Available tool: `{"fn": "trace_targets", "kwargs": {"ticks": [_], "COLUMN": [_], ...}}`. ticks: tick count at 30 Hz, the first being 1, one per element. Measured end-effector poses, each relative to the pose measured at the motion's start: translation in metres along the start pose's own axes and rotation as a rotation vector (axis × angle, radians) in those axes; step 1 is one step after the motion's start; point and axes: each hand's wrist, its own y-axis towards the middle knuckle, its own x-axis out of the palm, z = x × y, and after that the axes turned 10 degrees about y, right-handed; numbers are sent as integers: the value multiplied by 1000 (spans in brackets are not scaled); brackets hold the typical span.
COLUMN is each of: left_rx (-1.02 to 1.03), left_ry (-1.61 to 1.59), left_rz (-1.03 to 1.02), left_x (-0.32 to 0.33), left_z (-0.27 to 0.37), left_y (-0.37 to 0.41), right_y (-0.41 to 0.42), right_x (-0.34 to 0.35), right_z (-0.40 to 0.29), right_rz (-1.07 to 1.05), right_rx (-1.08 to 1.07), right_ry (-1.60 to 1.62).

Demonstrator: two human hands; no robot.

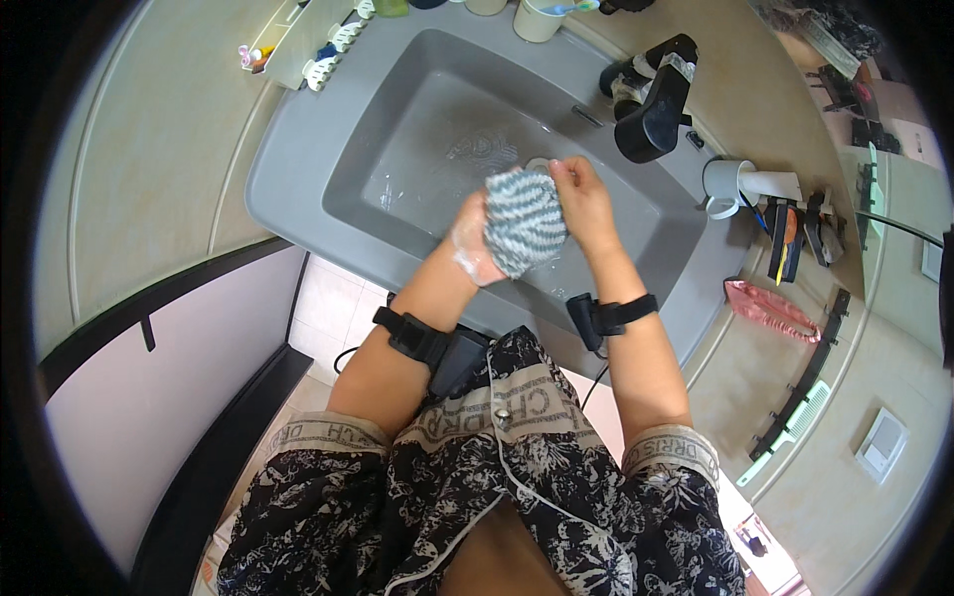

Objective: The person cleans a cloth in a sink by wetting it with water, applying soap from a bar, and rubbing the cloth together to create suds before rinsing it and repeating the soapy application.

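A grey-and-white striped, fluffy cloth [525, 220] lies folded over my left hand [475, 242], above the grey sink basin [402, 141]. White lather shows on the heel of that hand and its wrist; most of the fingers are behind the cloth. At the cloth's upper right edge, my right hand [583, 197] pinches it between thumb and fingers. Shallow water with ripples covers part of the basin floor. Beyond the right hand, the black faucet [648, 130] stands at the rim.
A white mug [730, 186] stands on the right ledge near hanging razors or brushes. A pink headband [771, 309] and a green comb [809, 410] hang on the wall. At the top are a toothbrush cup [538, 22] and a white rack [287, 45].
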Motion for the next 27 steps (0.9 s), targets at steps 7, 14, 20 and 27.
{"fn": "trace_targets", "kwargs": {"ticks": [7, 14, 20, 27], "left_rx": [116, 160, 229, 163], "left_ry": [0, 55, 156, 277], "left_rz": [-88, 137, 362, 167], "left_x": [3, -7, -11, -8], "left_z": [47, 63, 50, 0], "left_y": [-18, -23, -12, 8], "right_y": [-18, -31, -28, -32], "right_x": [-64, -64, -31, -3], "right_z": [4, 37, -6, -27], "right_rz": [-633, -243, -68, -108], "right_rx": [472, 479, 511, 604], "right_ry": [232, 954, 1140, 1120]}}
